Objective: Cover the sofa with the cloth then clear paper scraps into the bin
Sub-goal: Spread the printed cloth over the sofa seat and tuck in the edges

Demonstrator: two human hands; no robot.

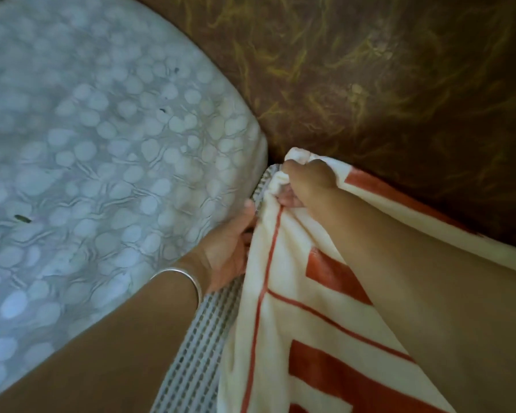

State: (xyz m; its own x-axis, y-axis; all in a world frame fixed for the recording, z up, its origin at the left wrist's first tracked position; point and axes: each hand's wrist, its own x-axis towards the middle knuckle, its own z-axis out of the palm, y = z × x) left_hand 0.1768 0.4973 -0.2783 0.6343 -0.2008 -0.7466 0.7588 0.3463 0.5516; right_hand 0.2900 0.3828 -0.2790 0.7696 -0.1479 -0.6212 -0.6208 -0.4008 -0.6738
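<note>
A cream cloth [304,308] with orange-red stripes and blocks fills the lower middle and right. My right hand [307,183] is shut on a bunched corner of it, pressed down into the gap where a pale cushion [102,150] with a round pebble pattern meets the brown sofa surface [385,84]. My left hand [227,248], a silver bangle on its wrist, grips the cushion's edge beside the cloth, fingers partly hidden under the cushion. Under the cushion shows a grey woven seat base [197,353]. No paper scraps or bin are in view.
The brown sofa surface with yellowish streaks fills the top and right. A few small dark specks [23,219] lie on the cushion. Both my forearms cross the lower part of the view.
</note>
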